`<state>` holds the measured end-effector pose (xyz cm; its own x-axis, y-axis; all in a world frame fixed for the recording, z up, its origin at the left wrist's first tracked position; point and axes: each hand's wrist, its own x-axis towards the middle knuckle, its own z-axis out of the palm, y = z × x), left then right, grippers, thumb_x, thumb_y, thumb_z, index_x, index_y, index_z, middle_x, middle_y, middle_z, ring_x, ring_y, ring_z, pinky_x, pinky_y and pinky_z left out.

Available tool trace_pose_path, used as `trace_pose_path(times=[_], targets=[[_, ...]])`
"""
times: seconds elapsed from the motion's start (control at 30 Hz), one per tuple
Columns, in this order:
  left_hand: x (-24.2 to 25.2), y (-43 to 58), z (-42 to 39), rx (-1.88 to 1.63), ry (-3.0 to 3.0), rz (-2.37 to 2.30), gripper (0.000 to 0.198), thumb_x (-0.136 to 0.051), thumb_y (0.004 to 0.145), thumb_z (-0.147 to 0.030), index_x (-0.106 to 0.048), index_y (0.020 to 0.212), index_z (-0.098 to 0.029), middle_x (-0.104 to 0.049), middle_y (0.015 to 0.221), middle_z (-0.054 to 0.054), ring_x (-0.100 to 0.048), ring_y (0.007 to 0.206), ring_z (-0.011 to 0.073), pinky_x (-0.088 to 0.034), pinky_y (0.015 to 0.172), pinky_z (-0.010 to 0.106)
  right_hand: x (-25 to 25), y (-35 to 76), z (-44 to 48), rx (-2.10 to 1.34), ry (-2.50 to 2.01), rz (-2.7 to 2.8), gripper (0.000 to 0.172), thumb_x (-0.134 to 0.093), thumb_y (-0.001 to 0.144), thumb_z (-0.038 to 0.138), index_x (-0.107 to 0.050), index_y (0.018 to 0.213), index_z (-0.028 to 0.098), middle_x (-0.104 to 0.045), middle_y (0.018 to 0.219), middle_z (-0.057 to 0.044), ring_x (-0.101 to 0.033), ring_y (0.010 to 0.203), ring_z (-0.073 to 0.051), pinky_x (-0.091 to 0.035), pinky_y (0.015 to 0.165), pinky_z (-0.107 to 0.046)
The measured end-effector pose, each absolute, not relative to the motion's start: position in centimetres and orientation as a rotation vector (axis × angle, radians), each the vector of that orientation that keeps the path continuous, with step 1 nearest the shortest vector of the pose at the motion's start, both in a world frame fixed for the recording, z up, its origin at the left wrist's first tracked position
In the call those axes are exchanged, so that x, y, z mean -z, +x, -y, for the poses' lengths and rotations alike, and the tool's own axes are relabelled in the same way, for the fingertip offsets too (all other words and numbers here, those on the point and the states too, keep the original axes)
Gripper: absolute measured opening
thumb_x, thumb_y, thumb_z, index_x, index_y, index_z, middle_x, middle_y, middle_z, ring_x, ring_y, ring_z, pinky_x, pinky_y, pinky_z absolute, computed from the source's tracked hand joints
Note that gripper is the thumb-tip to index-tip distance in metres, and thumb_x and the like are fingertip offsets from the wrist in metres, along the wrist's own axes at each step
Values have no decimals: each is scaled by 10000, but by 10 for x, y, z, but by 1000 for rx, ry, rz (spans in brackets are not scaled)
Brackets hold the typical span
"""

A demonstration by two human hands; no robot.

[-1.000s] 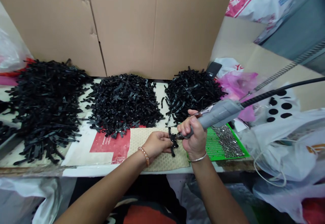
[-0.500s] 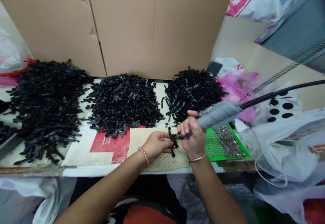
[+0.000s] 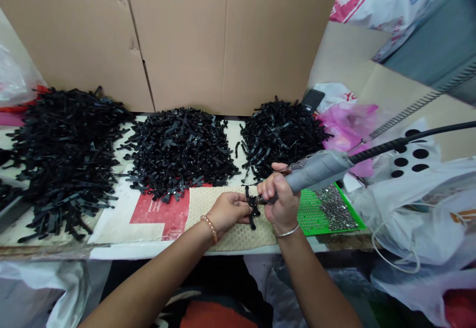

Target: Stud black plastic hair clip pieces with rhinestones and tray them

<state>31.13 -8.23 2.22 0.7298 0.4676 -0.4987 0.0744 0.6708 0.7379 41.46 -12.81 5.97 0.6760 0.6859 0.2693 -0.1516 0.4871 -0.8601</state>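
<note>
My left hand [image 3: 231, 210] is closed on a small black plastic part [image 3: 253, 219], pinching it at its left side just above the beige textured mat [image 3: 219, 236]. In my right hand [image 3: 279, 200] is a grey electric screwdriver [image 3: 316, 171], gripped near its front end. The driver lies tilted, its tip pointing left and meeting the black part; the exact contact point is too small to make out. To the right of my right hand sits a green tray [image 3: 310, 214] with many small metal screws [image 3: 336, 209].
Three heaps of black plastic pieces, a left heap [image 3: 67, 154], a middle heap [image 3: 182, 149] and a right heap [image 3: 282, 134], line the back. Behind stands a cardboard sheet [image 3: 230, 35]. A cable [image 3: 420, 133] and coiled spring [image 3: 420, 102] run right, above plastic bags [image 3: 416, 209].
Almost nothing differs. The screwdriver's rear end and cable sit very slightly lower and to the left; both hands keep their grip at the black part.
</note>
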Motion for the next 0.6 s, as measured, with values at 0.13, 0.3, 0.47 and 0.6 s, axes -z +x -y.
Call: trace_pose_path(times=[0.13, 0.3, 0.47, 0.6], targets=[[-22, 311, 82, -242, 823, -727, 204, -740, 606, -94, -646, 787, -93, -664, 698, 52, -634, 617, 121, -543, 616, 238, -59, 413, 128, -561, -939, 694, 208, -634, 787, 324, -553, 943, 212, -388, 476, 100, -343, 385, -75, -368, 439, -221], [-20, 312, 82, -258, 814, -729, 218, -762, 586, -99, -637, 765, -93, -647, 680, 44, -634, 609, 127, -544, 587, 234, -56, 413, 128, -614, -948, 741, 162, -632, 793, 334, -552, 891, 233, -375, 459, 99, -334, 373, -81, -362, 423, -223], [-24, 311, 82, -242, 806, -754, 184, -720, 600, -52, -643, 762, -87, -656, 676, 48, -627, 586, 122, -558, 573, 243, -52, 415, 123, -695, -943, 771, 166, -642, 791, 331, -534, 853, 221, -368, 441, 106, -327, 352, -71, -358, 410, -205], [-27, 316, 79, -226, 796, -802, 176, -719, 576, -28, -643, 719, -95, -642, 627, 28, -621, 562, 121, -554, 559, 241, -58, 420, 129, -755, -968, 749, 236, -695, 751, 369, -539, 829, 210, -355, 428, 109, -315, 342, -66, -356, 398, -204]])
